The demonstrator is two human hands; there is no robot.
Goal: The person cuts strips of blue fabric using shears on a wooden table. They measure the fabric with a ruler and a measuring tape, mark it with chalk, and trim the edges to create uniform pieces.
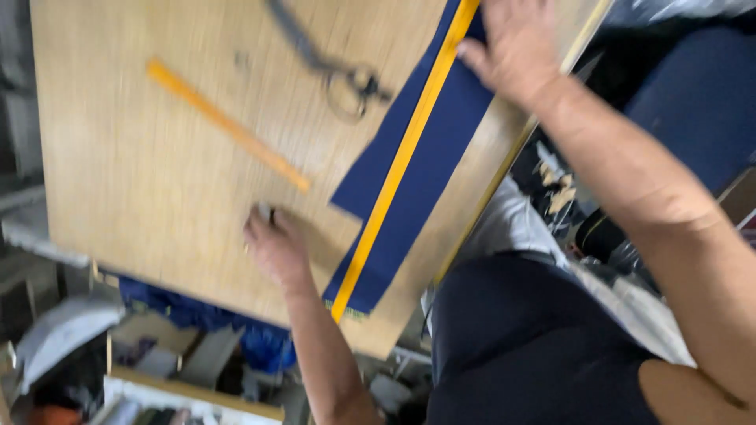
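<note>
- On the wooden board (142, 181), seen from the head camera, a navy cloth strip (441, 134) lies slantwise. Its lower end reaches near the board's near edge.
- A yellow band (394, 169) runs along the middle of the strip. Blur hides whether it is a loose tape or sewn on.
- The right hand (516, 47) lies flat on the upper end of the strip, palm down and fingers spread, with the thumb by the yellow band. It presses and grips nothing.
- The left hand (276, 244) rests on bare wood just beside the strip's lower left edge, not touching it. Its fingers are curled, and a small pale piece (264, 211) shows at the fingertips. Whether they pinch it I cannot tell.
- Dark scissors (346, 75) lie on the board just left of the strip, near its upper part. A yellow stick (228, 126), ruler or pencil, lies well apart to the left.
- As a judgement, the step in hand is pinning the strip flat on the board with the right palm, the left hand ready beside it.
- Further work on the strip would call for steady pressure from the right palm so the cloth does not slide, and for the left hand to reach the cloth's edge.
</note>
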